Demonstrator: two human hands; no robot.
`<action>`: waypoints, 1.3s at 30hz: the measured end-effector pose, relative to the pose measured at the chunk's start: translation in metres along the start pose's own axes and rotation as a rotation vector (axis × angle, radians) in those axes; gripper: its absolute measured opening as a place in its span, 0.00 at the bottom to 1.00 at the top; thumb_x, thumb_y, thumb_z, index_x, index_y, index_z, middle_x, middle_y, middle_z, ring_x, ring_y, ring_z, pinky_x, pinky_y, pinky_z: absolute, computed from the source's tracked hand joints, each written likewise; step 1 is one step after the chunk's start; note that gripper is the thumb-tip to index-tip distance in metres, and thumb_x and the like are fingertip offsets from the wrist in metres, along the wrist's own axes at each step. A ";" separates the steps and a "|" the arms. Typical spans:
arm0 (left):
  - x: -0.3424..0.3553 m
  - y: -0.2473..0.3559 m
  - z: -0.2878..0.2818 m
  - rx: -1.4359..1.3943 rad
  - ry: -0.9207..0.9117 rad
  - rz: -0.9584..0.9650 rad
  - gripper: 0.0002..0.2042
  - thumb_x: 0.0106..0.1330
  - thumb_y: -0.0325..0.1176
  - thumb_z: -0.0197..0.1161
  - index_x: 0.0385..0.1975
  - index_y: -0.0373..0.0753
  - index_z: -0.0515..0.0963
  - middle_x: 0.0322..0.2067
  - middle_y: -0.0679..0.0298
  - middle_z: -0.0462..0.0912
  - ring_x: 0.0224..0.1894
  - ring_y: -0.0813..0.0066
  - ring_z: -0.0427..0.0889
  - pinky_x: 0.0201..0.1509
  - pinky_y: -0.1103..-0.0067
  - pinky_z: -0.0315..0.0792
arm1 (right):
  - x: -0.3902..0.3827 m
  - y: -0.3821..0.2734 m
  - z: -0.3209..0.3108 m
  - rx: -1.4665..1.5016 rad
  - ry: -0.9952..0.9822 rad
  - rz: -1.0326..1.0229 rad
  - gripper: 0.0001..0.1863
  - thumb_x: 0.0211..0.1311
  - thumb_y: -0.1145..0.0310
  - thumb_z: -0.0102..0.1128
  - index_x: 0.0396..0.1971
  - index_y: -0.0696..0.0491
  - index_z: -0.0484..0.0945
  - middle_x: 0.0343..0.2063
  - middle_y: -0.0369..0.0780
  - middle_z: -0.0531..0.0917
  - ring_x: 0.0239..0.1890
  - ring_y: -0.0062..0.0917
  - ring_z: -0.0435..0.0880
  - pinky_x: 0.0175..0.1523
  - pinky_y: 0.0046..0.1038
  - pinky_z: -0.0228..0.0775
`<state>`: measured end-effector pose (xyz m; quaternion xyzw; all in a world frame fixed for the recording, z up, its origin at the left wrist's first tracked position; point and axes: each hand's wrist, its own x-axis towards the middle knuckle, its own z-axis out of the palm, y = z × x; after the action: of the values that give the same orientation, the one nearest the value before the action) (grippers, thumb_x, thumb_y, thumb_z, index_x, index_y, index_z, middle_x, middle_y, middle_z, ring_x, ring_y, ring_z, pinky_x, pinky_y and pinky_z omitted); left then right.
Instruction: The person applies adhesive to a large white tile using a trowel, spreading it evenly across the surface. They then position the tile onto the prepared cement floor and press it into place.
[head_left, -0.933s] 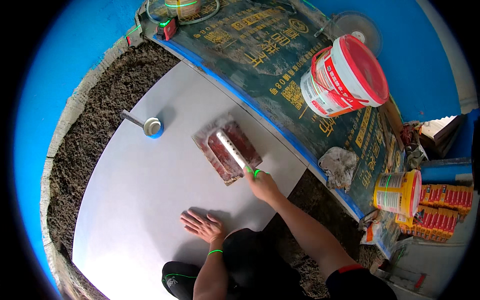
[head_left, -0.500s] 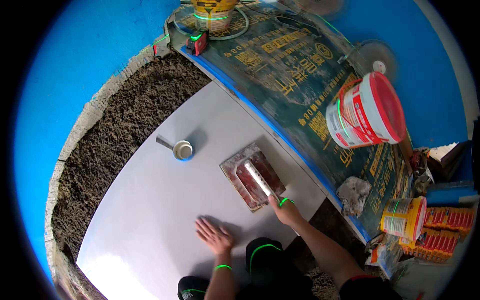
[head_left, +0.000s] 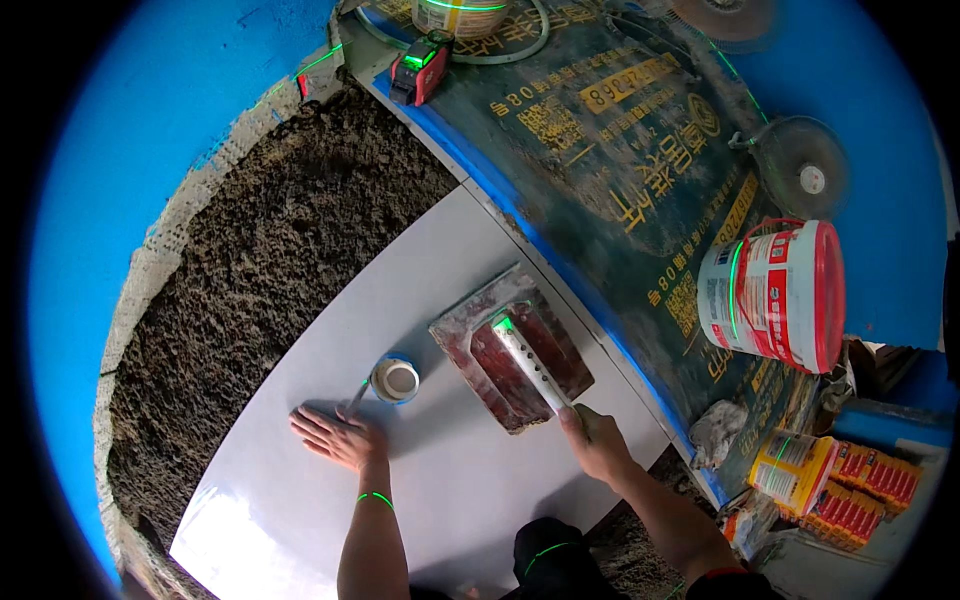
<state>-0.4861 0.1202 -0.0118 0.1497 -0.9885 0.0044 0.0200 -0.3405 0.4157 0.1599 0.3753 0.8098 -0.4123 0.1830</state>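
My right hand [head_left: 598, 440] is wrapped round the lower end of the pale, perforated handle of a rectangular float [head_left: 470, 345]. Its worn, dark red plate sits on a large light-grey tile [head_left: 460, 470] with a curved left edge. My left hand [head_left: 340, 438] lies palm down on the same tile, fingers stretched toward the curved edge. Close beside its thumb is a small round metal cup with a handle [head_left: 397, 380]; I cannot tell whether the hand touches that handle.
Rough dark mortar [head_left: 260, 230] fills the strip between tile and blue wall [head_left: 130, 150]. Across the joint, a printed green cover sheet [head_left: 590, 180] carries a red laser level [head_left: 420, 68] and a white-and-red bucket [head_left: 770, 295]. A yellow tub [head_left: 790, 465] stands at lower right.
My left hand has moved forward and left, up to the small cup. The cup's handle now points lower left instead of upper left. The view has shifted; my right hand still grips the float.
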 end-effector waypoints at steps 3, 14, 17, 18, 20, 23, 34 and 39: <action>0.001 -0.002 0.000 0.018 0.016 0.029 0.32 0.71 0.46 0.34 0.70 0.33 0.44 0.72 0.50 0.42 0.75 0.53 0.38 0.74 0.58 0.37 | 0.000 -0.017 -0.004 0.012 0.073 -0.089 0.25 0.70 0.49 0.46 0.28 0.59 0.74 0.12 0.47 0.74 0.18 0.44 0.79 0.24 0.40 0.66; 0.006 0.004 -0.007 0.106 -0.063 0.021 0.31 0.74 0.47 0.32 0.71 0.35 0.42 0.72 0.50 0.40 0.75 0.54 0.39 0.74 0.60 0.38 | 0.043 -0.024 0.018 -0.042 0.004 0.069 0.31 0.68 0.41 0.42 0.32 0.58 0.76 0.16 0.49 0.79 0.21 0.46 0.80 0.28 0.41 0.70; 0.004 0.007 -0.003 0.050 -0.074 0.016 0.33 0.72 0.52 0.28 0.72 0.36 0.42 0.73 0.50 0.38 0.75 0.55 0.36 0.74 0.59 0.35 | 0.055 -0.006 0.026 -0.046 -0.050 0.123 0.30 0.68 0.41 0.42 0.34 0.57 0.76 0.17 0.48 0.79 0.22 0.45 0.80 0.28 0.42 0.70; 0.001 0.002 0.002 -0.014 -0.025 0.064 0.33 0.73 0.52 0.29 0.71 0.35 0.43 0.72 0.49 0.40 0.74 0.52 0.39 0.74 0.59 0.38 | 0.059 -0.004 0.027 -0.053 -0.072 0.125 0.30 0.68 0.41 0.42 0.34 0.57 0.76 0.16 0.47 0.79 0.22 0.45 0.79 0.28 0.42 0.70; -0.001 -0.009 0.005 0.044 0.014 0.109 0.33 0.73 0.51 0.29 0.71 0.34 0.44 0.72 0.48 0.42 0.74 0.50 0.41 0.73 0.58 0.40 | 0.045 -0.004 0.025 -0.064 -0.147 0.166 0.30 0.68 0.40 0.41 0.36 0.56 0.75 0.16 0.46 0.79 0.22 0.45 0.79 0.28 0.43 0.69; 0.003 -0.007 0.013 0.015 0.075 0.135 0.33 0.74 0.53 0.29 0.70 0.34 0.47 0.71 0.47 0.46 0.73 0.49 0.44 0.71 0.54 0.44 | 0.021 0.025 0.037 -0.036 -0.158 0.085 0.30 0.69 0.39 0.38 0.39 0.53 0.75 0.17 0.45 0.78 0.23 0.42 0.79 0.29 0.42 0.69; 0.003 -0.011 0.024 0.029 0.094 0.168 0.34 0.72 0.54 0.25 0.70 0.34 0.46 0.70 0.45 0.46 0.73 0.49 0.45 0.72 0.56 0.44 | 0.031 0.139 0.027 -0.541 0.421 0.139 0.36 0.67 0.53 0.51 0.65 0.64 0.54 0.67 0.53 0.54 0.69 0.46 0.53 0.70 0.42 0.49; 0.003 -0.019 0.029 0.043 0.116 0.134 0.34 0.72 0.52 0.32 0.68 0.29 0.52 0.69 0.43 0.49 0.73 0.50 0.46 0.72 0.55 0.45 | 0.015 0.157 0.033 -0.506 0.344 0.185 0.44 0.68 0.44 0.44 0.69 0.64 0.44 0.71 0.52 0.43 0.74 0.43 0.40 0.73 0.44 0.39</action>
<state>-0.4849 0.1007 -0.0402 0.0831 -0.9932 0.0358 0.0734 -0.2317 0.4554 0.0479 0.4540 0.8682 -0.1096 0.1674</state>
